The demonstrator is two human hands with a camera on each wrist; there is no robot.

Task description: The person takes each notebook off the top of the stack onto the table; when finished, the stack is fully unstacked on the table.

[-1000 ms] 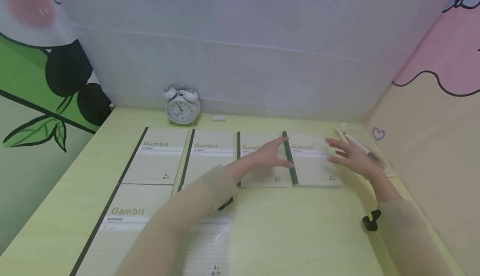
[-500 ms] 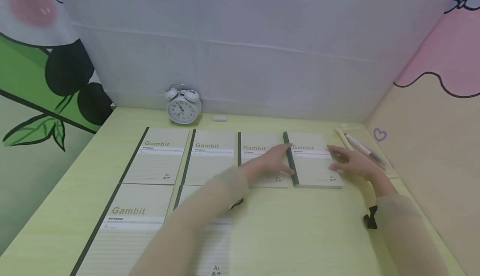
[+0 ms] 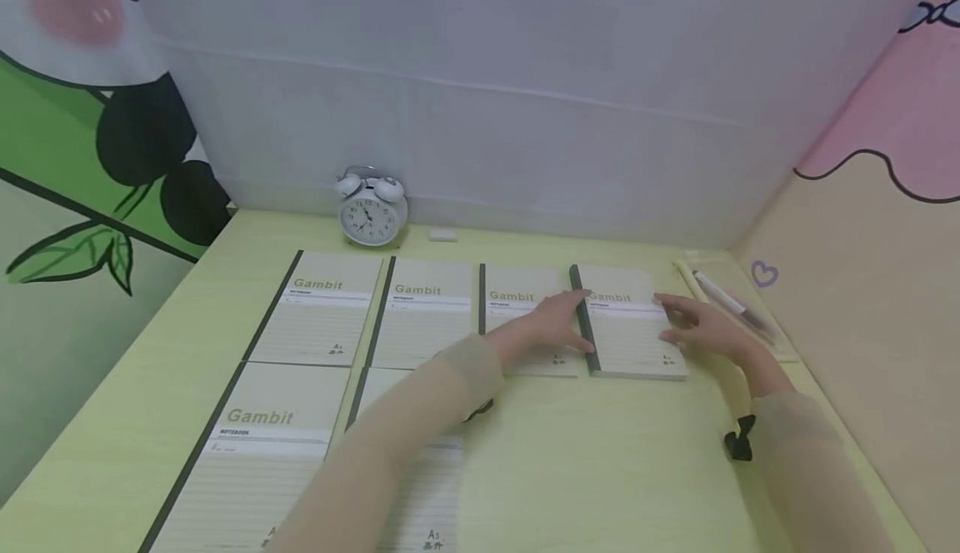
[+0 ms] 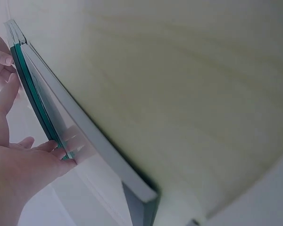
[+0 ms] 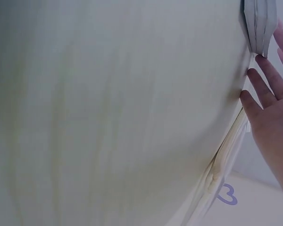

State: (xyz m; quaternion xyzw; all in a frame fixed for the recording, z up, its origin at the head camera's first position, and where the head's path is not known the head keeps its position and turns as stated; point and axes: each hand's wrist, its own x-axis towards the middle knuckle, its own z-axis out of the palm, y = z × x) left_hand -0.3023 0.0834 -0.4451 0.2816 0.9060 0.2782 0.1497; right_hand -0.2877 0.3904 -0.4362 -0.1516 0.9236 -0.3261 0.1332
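Observation:
In the head view a small stack of A5 Gambit notebooks with a dark spine lies flat at the right end of the back row. My left hand reaches over the third notebook, its fingers and thumb spread along the stack's spine. On the other side, my right hand has its fingertips at the stack's right edge. The left wrist view shows the left fingertips against the green-black spine. Right fingers extend beside the layered page edges in the right wrist view.
More notebooks lie in two rows on the left, the front ones partly hidden by my left sleeve. A white alarm clock and an eraser stand behind them. Beyond my right hand lies a clear pouch with pens, near the side wall.
The left hand has moved slightly right and down onto the spine, while the right fingers have bent in to the right edge. The notebook stack looks unmoved; the view has shifted slightly.

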